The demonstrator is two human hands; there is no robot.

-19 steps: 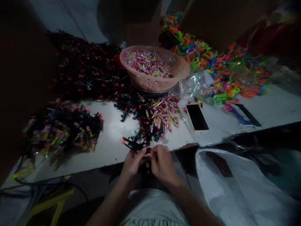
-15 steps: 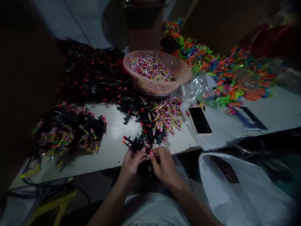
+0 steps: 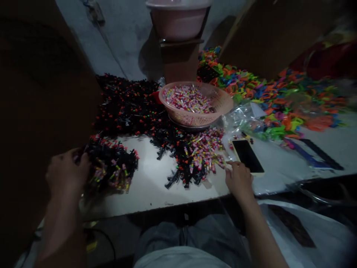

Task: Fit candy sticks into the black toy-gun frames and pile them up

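Observation:
My left hand [image 3: 68, 171] is over the left end of a heap of black toy guns [image 3: 114, 160] with small colourful tubes fitted to them. Its thumb and fingers are apart around the dark edge of the heap, and the far fingers are hidden. My right hand [image 3: 240, 179] is at the right edge of a loose pile of small pink and yellow tubes [image 3: 205, 147]. Its fingertips pinch one small tube [image 3: 220, 163] there. Bare black toy guns [image 3: 174, 178] lie left of the loose tubes.
A pink plastic basket [image 3: 192, 118] full of tubes stands behind. A phone [image 3: 248, 156] lies beside my right hand. Colourful plastic pieces [image 3: 267, 96] are heaped at the back right, and more black toy guns [image 3: 125, 104] at the back left. A white sack [image 3: 331, 227] hangs below the table edge.
My hands were together at the table's front edge with a black toy gun. They have parted, the left to the heap, the right to the loose tubes. The view has shifted.

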